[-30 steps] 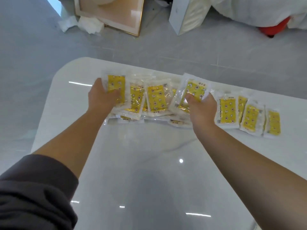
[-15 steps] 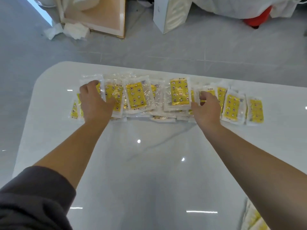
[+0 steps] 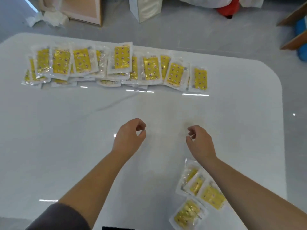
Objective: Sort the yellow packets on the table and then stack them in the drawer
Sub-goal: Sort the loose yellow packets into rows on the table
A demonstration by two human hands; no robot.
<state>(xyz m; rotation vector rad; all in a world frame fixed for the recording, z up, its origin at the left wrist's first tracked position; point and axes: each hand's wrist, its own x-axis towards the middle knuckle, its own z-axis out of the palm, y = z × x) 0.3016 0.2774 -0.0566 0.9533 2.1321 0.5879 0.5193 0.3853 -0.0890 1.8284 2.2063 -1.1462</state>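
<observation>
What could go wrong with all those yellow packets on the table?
1. The small group of packets sits under the right forearm near the edge of the table; a careless sweep might knock some off.
2. The long row of packets overlaps loosely on the glossy top, so pulling one could drag its neighbours out of order.

Crumpled paper (image 3: 49,19) lies beside a framed board (image 3: 79,10)

Cluttered storeroom: framed panel (image 3: 79,10), wrapped bundles (image 3: 199,1) on floor (image 3: 166,34).

Left hand (image 3: 128,136), right hand (image 3: 199,141) loosely curled, empty; yellow packets (image 3: 119,63) rowed across table (image 3: 66,146).
</observation>
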